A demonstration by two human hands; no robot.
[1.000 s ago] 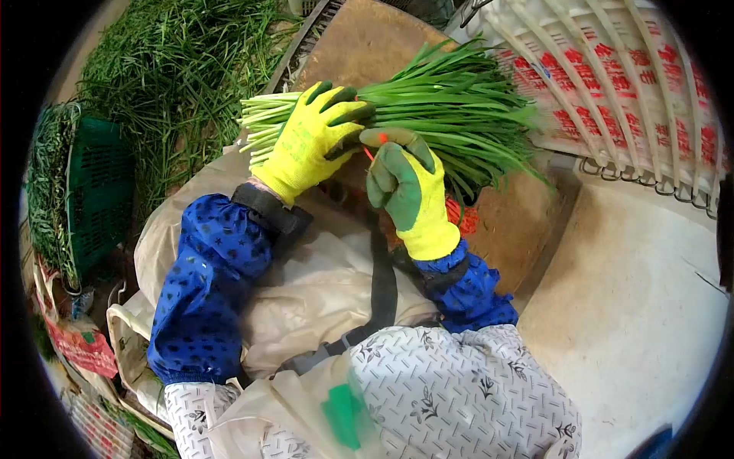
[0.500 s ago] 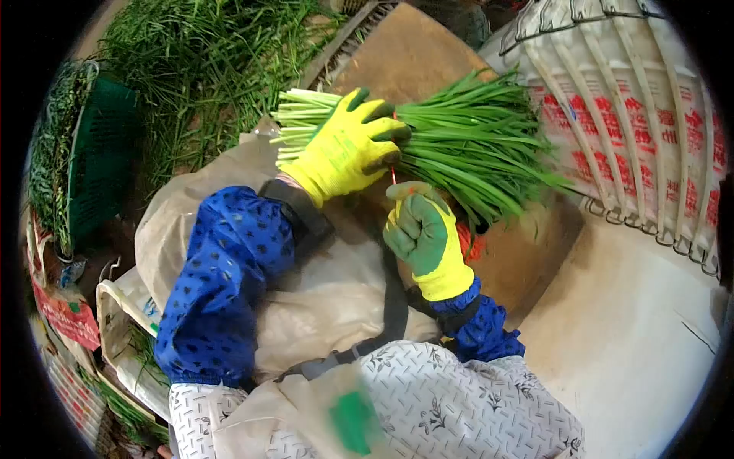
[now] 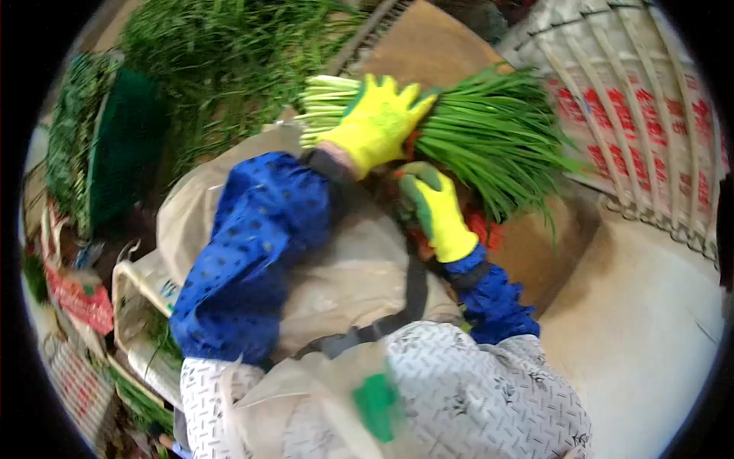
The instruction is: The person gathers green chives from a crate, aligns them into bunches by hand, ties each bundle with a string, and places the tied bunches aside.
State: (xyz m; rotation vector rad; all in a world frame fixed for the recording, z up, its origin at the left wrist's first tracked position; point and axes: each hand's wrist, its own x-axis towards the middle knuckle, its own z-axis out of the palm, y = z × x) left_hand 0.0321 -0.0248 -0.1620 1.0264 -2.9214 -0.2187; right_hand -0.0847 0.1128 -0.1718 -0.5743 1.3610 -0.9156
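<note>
A thick bundle of green stalks [image 3: 489, 138] with pale ends at the left lies across a brown board [image 3: 428, 47]. My left hand [image 3: 378, 126], in a yellow and green glove, rests over the bundle near its pale ends, fingers spread across the stalks. Just below the bundle is my right hand [image 3: 432, 203], gloved alike, with its fingers curled. A bit of red band [image 3: 411, 143] shows on the bundle beside my left hand. Whatever the right fingers hold is blurred and too small to make out. Red material [image 3: 485, 231] lies partly hidden beside my right wrist.
Loose green leaves [image 3: 229, 69] are heaped at the upper left. A dark green basket [image 3: 126, 145] stands at the left, near a white-framed container [image 3: 141, 306]. Ribbed white sacking with red print [image 3: 634, 115] is at the upper right, above a white surface [image 3: 642, 314].
The view has shifted, so the scene sits further right. My left hand's fingers have spread out over the bundle. My right hand has turned and the red strand between the hands no longer shows clearly.
</note>
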